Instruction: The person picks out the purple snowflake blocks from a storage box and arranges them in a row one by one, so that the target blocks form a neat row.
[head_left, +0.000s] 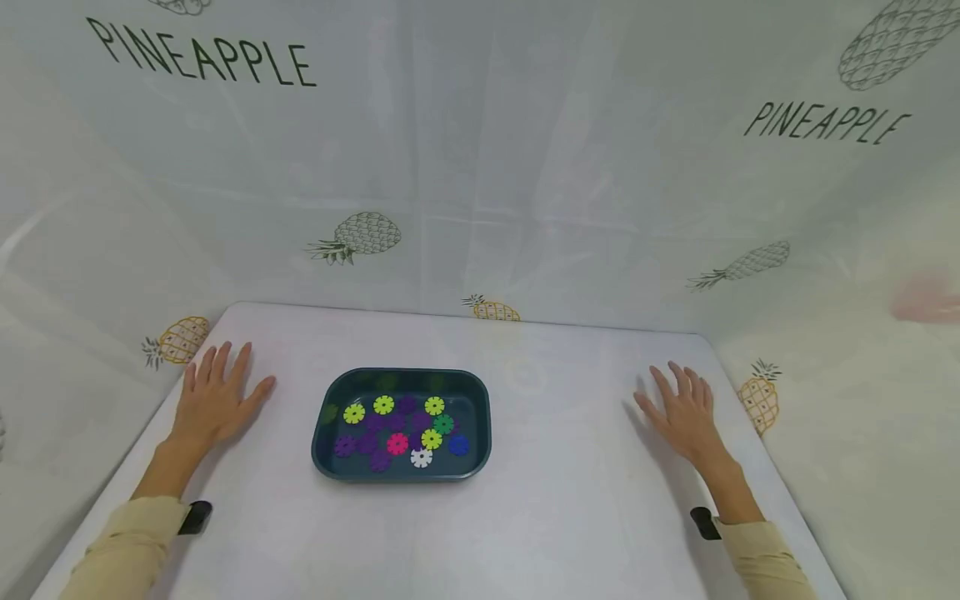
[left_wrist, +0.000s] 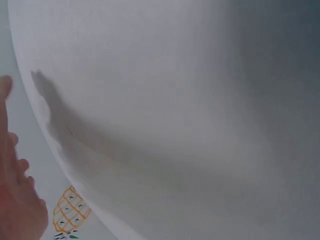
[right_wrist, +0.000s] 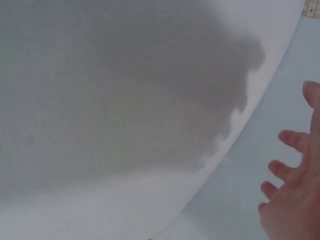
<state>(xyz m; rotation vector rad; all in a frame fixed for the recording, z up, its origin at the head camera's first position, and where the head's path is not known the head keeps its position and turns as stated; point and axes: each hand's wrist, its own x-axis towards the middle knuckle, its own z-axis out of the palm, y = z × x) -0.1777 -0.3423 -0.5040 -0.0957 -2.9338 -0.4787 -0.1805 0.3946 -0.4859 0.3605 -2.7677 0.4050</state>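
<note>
- left hand: fingers spread, nearly straight, holding nothing, at the left side of the table
- right hand: fingers parted, loosely bent, holding nothing, at the right side
- dark tray: between the hands, nearer the left, coloured notched discs inside

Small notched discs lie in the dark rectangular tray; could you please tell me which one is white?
It is the white round notched disc just below a yellow one in the head view; the others are purple, yellow, green, pink or blue.
</note>
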